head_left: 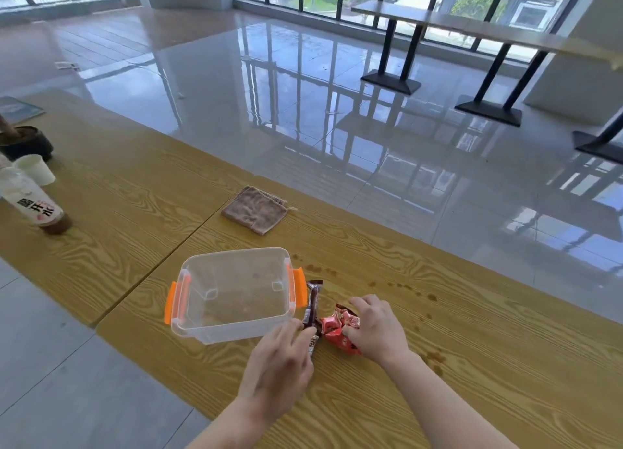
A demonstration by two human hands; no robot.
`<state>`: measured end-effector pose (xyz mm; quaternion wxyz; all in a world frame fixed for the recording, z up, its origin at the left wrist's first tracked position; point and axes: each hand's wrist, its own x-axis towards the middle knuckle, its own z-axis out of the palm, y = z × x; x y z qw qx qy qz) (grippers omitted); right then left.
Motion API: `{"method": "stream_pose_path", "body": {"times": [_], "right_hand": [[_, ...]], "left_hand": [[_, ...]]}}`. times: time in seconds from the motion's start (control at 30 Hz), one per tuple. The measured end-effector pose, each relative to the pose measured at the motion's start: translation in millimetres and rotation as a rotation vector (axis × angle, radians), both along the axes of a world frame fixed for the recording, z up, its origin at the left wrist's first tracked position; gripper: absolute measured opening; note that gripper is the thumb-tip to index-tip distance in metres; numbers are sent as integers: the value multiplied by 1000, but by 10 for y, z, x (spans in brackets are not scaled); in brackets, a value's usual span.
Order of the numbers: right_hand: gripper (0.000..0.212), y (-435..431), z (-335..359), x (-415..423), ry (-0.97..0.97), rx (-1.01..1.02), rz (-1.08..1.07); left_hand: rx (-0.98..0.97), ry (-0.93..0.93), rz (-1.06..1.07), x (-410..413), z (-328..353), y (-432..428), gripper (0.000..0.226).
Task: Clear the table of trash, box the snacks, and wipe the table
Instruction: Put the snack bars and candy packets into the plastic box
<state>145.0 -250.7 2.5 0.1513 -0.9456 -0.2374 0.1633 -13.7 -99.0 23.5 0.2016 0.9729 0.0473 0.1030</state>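
A clear plastic box (232, 330) with orange latches sits empty on the wooden table (488, 364). Just right of it lie a brown snack bar (313, 302) and a pile of red snack packets (338, 327). My left hand (279, 364) pinches the near end of the brown bar. Over the red packets my right hand (376, 327) curls, gripping them. A folded brown cloth (255, 209) lies beyond the box. Brown spill spots (408, 288) dot the table right of the snacks.
At the far left stand a bottle (33, 202) with a white label, a white paper cup (35, 168) and a dark plant pot (27, 142). The table's far edge drops to a glossy tiled floor. Other tables (472, 27) stand by the windows.
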Motion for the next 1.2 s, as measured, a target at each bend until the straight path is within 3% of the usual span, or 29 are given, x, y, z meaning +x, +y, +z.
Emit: {"method": "stream_pose_path", "body": {"times": [0.13, 0.27, 0.53, 0.63, 1.2], "right_hand": [[69, -6, -129, -8, 48, -97, 53], [67, -37, -269, -33, 46, -137, 72], [68, -135, -379, -86, 37, -84, 51], [58, -183, -380, -99, 36, -68, 40], [52, -407, -52, -63, -44, -15, -69]], "left_hand": [[42, 212, 6, 71, -273, -177, 40], [38, 408, 140, 179, -508, -253, 58], [-23, 506, 207, 258, -680, -273, 67], [-27, 542, 207, 283, -656, -251, 69], [-60, 284, 136, 425, -194, -362, 69]]}}
